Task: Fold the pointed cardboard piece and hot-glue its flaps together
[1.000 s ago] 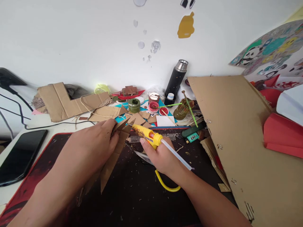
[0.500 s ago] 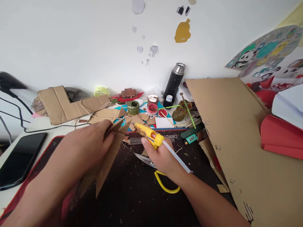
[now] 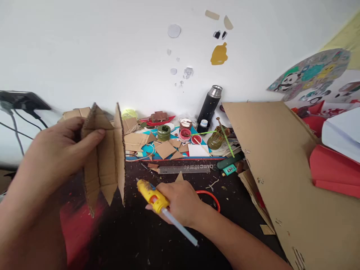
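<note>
Raised at the left, my left hand (image 3: 60, 150) pinches a folded cardboard piece (image 3: 107, 157) whose panels end in points at top and bottom. Its thumb presses on the near face while the other fingers are mostly behind. My right hand (image 3: 180, 202) grips a yellow hot glue gun (image 3: 153, 195), nozzle toward the upper left and apart from the cardboard. A long translucent glue stick (image 3: 180, 227) sticks out of the gun's back end. Beyond my right hand shows a red looped handle (image 3: 213, 197), the rest of it hidden by that hand.
A clear ruler (image 3: 184, 169) lies across the dark mat. Behind it are cardboard scraps (image 3: 164, 150), paint pots (image 3: 164, 133) and a black thermos (image 3: 209, 105). A large cardboard sheet (image 3: 309, 180) covers the right side. A power strip (image 3: 25, 99) is at the far left.
The cardboard piece has moved left and turned its panels toward me, still in my left hand. My right hand has drawn the glue gun down and left, away from the cardboard.
</note>
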Motion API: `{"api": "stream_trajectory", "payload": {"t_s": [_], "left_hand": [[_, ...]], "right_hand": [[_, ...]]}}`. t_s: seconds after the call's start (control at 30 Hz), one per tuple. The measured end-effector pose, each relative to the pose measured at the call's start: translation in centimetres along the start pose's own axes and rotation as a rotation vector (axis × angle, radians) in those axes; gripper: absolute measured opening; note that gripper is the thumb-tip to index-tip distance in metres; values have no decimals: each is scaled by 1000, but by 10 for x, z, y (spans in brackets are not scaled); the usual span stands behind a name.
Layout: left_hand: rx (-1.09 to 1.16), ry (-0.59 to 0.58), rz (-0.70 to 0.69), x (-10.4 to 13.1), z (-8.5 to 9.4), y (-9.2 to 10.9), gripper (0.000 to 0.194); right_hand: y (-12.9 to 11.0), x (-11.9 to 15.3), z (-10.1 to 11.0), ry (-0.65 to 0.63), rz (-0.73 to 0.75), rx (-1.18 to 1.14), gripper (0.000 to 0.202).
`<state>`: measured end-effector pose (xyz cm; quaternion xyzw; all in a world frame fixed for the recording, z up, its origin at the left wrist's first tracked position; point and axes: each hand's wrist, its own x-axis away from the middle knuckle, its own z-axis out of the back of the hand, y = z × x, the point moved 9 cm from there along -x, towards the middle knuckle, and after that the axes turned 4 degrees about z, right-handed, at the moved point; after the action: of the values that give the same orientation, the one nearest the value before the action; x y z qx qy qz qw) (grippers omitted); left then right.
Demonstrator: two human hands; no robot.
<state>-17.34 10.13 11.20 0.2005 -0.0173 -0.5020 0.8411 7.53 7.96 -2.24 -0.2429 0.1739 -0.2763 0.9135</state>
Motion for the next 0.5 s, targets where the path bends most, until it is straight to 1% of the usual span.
{"api": "stream_trajectory", "payload": {"t_s": [0.03,0.07,0.17,0.23,0.33,0.43,0.5], "left_hand": [[68,-13,0,1,-1,9,53],[71,-39,2,2,-3,17,50],[72,-106,34,3,-9,26,47],[82,-122,26,3,-12,28,46],[125,-146,-28,5,-17,33,47],[178,-173,-83,8,-23,41,52],[185,-199,-84,9,-28,44,52]], "right_hand": [[-4,-1,-7,-45,24,42,31],[-6,-1,-13,-83,37,75,33],[-8,-4,-21,-148,22,103,40],[-6,-6,-21,-166,-10,88,42],[-4,-6,-21,-183,-33,51,44],[-4,-4,-21,-190,13,32,49],[-5,-3,-20,-196,64,19,56]]}}
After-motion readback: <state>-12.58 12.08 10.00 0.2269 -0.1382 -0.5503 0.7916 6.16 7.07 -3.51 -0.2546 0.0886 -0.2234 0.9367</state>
